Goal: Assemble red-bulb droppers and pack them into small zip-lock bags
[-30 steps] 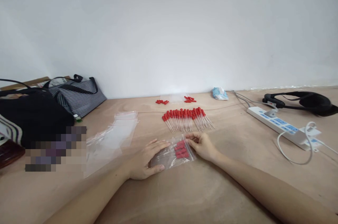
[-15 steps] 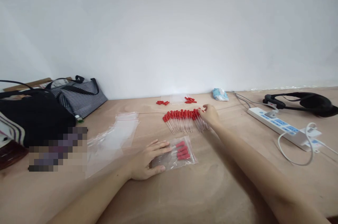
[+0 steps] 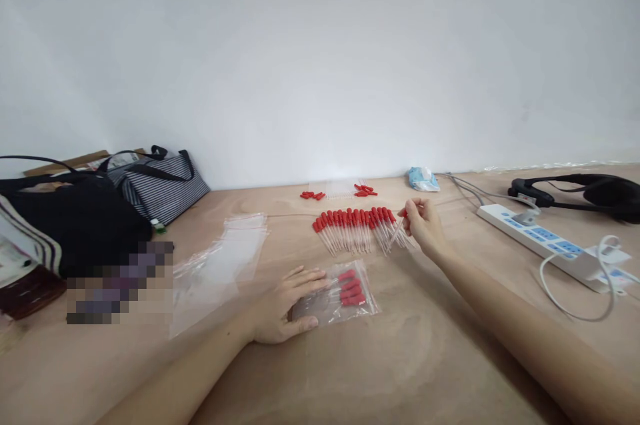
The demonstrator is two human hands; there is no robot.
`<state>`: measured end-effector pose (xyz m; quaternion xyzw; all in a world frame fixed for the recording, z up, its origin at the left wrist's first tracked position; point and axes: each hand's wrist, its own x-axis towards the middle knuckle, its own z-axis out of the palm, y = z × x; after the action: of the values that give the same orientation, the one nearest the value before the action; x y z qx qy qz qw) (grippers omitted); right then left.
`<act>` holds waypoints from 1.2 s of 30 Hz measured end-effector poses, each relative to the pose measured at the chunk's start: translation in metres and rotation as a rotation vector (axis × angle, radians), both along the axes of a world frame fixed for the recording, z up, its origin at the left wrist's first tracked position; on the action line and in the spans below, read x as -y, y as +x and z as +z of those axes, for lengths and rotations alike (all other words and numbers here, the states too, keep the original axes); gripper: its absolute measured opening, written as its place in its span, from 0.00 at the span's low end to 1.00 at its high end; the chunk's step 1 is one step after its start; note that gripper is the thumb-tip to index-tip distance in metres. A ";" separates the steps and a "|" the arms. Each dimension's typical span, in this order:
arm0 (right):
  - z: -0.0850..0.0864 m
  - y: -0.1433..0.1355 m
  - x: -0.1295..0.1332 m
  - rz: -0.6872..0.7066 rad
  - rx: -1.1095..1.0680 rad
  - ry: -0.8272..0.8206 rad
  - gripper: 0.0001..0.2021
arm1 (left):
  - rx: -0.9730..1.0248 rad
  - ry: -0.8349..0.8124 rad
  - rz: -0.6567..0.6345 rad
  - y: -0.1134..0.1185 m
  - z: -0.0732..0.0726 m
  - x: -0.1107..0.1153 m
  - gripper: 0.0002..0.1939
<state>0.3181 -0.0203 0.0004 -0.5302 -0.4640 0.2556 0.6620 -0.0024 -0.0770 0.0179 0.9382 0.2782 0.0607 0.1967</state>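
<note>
On the table [image 3: 350,371] — red-topped droppers [image 3: 356,219]

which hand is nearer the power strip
Right. The right hand is left of the power strip; the left hand is farther left, on the clear bag.

Bare forearms [image 3: 505,311], bare hands [image 3: 277,308]

The clear plastic pouch [image 3: 330,310] looks glossy; beneath it is smooth wood-look tabletop [image 3: 330,378], behind it matt red bulbs [image 3: 356,215].
</note>
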 end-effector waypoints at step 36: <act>-0.028 -0.069 0.055 0.625 0.289 -0.277 0.10 | 0.034 0.028 -0.034 -0.001 -0.007 -0.004 0.28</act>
<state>0.2486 -0.0751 -0.0275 -0.4780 -0.6532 0.4284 0.4016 -0.0033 -0.0729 0.0106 0.9444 0.2578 0.0770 0.1890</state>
